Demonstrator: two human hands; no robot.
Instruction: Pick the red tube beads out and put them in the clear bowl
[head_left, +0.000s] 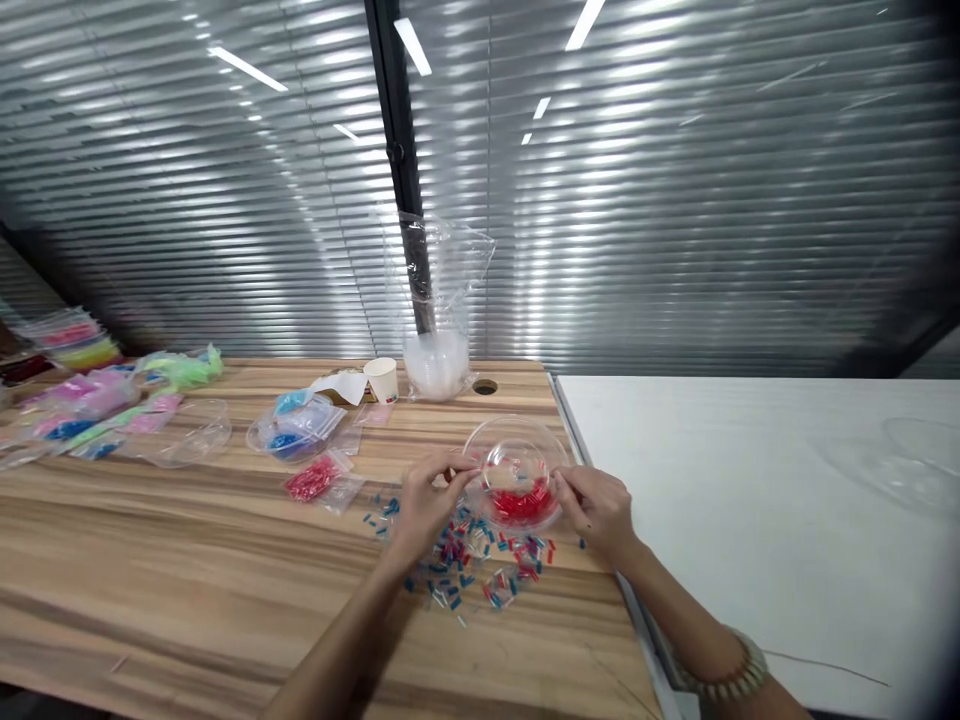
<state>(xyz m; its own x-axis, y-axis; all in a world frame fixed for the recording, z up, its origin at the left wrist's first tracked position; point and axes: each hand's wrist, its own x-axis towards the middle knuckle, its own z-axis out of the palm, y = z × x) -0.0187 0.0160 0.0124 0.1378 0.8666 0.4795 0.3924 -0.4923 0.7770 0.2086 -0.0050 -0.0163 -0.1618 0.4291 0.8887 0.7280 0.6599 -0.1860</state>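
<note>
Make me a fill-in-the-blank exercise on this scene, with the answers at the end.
The left hand and right hand hold a clear dish containing mostly ____ pieces.
The loose pieces scattered on the wooden table are mainly red and ____.
A bracelet is worn on the ____ arm.
The paper cup is mostly ____.
Missing words: red; blue; right; white.

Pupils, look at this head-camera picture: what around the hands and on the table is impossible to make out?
- Right hand, head view: palm hidden by the hand's back.
- Loose coloured pieces, head view: too small and jumbled to count.
- White cup, head view: inside bottom hidden by its near wall.
- Bag heap, head view: cut off by left edge.
</note>
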